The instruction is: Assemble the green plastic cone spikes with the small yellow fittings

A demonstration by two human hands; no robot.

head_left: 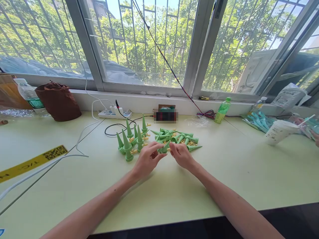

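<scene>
in front of the cone heap point(190, 135), one green cone point(164, 148) is gripped by the left hand point(149, 155), seemingly for steadiness, its yellow stem point(168, 149) pinched by the right hand point(183, 155); upright cones point(126, 141) are set left of the heap, likely for separation.

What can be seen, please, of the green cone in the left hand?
The green cone looks like smooth plastic, tapering to a point that leans up and to the right. The left hand holds it, hiding part of its wider end. The right hand appears to pinch a small yellow part at its side. Similar pieces lie piled behind.
</scene>
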